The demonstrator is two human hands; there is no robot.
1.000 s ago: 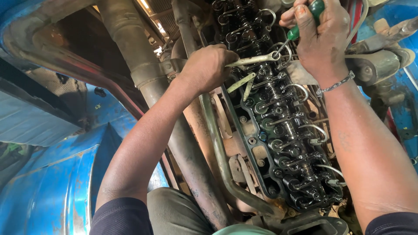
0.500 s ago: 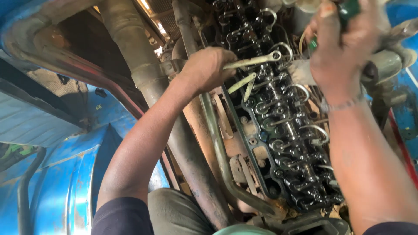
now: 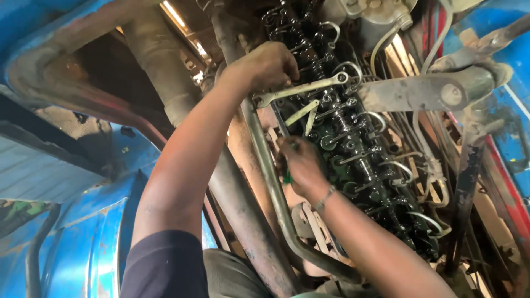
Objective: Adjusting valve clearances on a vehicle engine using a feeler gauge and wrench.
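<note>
Gripping the open-jawed end of a silver combination wrench (image 3: 301, 88), the left hand (image 3: 265, 66) is closed around the tool, whose ring end sits on a fastener at the top of the exposed valve gear (image 3: 353, 138). Held far from the ring, the hand likely gets the most leverage the shank allows. Just below the wrench, thin feeler-gauge blades (image 3: 305, 113) fan out over the rockers, seemingly resting there within easy reach.

Lower down, the right hand (image 3: 298, 163) is curled shut on a green-handled tool (image 3: 287, 175), probably a screwdriver; its tip is hidden behind the fingers, so what it touches cannot be told. A metal bracelet (image 3: 326, 197) circles that wrist. Both hands work close together over the oily rocker arms and springs, which run in a row away from the camera.

Beside the engine, a grimy curved pipe (image 3: 276, 193) passes under the left forearm, and blue bodywork (image 3: 83, 221) frames the bay on the left.
</note>
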